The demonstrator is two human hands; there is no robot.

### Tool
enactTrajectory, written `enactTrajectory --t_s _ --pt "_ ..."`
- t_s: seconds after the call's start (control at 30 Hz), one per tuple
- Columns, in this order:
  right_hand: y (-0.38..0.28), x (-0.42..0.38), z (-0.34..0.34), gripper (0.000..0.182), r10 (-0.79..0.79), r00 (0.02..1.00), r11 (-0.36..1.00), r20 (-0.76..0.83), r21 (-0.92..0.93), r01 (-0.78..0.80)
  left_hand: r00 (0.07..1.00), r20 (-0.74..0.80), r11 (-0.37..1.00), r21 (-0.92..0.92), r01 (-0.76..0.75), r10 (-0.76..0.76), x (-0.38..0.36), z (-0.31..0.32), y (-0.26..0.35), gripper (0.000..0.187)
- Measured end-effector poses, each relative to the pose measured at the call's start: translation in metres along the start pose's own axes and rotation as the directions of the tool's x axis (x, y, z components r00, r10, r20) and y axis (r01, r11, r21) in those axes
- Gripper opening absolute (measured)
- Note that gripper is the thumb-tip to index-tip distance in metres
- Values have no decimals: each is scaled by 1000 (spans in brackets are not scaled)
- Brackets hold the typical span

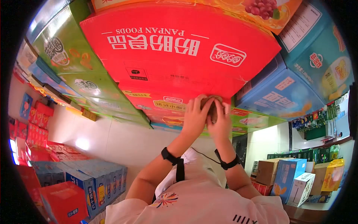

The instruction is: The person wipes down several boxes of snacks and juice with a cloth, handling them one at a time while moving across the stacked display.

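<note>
Both hands meet at a small brown roll (213,111), which looks like packing tape and is partly covered by my fingers. My left hand (195,116) is closed on its left side, fingertips at the top. On the other side my right hand (220,120) pinches it, with thumb and fingers close together. Just beyond the hands stands a large red carton (160,56) with white lettering, upside down from here. Below its lettered face, a red printed box side (164,102) lies close behind my left hand.
Green cartons (80,63) are stacked to the left and blue cartons (287,89) to the right. An orange carton (238,11) with grapes printed on it is at the top. Blue boxes (93,179) and a red box (65,201) stand low at the left. More cartons (287,179) are at the lower right.
</note>
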State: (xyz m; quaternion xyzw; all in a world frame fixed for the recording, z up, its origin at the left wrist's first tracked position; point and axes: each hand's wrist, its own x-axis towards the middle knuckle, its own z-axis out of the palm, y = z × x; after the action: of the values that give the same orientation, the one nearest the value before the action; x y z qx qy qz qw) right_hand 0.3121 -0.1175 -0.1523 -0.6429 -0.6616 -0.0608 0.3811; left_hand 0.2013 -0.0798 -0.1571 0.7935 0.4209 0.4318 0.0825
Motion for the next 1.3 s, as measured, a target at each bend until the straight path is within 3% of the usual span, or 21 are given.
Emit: enactTrajectory --t_s 0.17,0.23,0.27,0.4,0.47,0.63,0.83,1.0,1.17,1.3 --pt "-36 14 25 60 -137 989 990 48 12 137 990 -46 990 -57 129 -132 -10 -28 -32 54" --pt "-56 23 33 59 -161 974 987 161 31 158 979 -138 988 11 152 -149 -11 -40 -46 53" --pt "-62 26 42 58 -231 964 973 128 27 230 971 -167 982 51 182 -171 -13 -44 -54 52" --pt "-94 36 73 56 -269 941 962 205 94 255 926 -288 952 109 285 -244 -19 -60 -84 48" --pt "-111 42 82 54 -346 925 938 158 48 343 907 -350 943 146 298 -233 -20 -69 -97 47" --pt "-127 46 107 48 -355 935 921 6 172 349 864 -402 905 162 394 -304 -18 -78 -113 47" --pt "-118 42 96 52 -298 933 951 202 148 271 845 -365 874 141 465 -391 -18 -78 -91 48" --pt "-97 38 72 51 -196 957 969 213 194 155 881 -319 890 181 419 -349 -17 -63 -67 50" --pt "-45 26 23 51 -109 973 981 204 183 72 933 -168 942 49 332 -320 -13 -26 -17 52" --pt "9 8 -9 48 7 1000 992 31 126 -11 986 16 985 -31 169 -168 -17 23 21 58"
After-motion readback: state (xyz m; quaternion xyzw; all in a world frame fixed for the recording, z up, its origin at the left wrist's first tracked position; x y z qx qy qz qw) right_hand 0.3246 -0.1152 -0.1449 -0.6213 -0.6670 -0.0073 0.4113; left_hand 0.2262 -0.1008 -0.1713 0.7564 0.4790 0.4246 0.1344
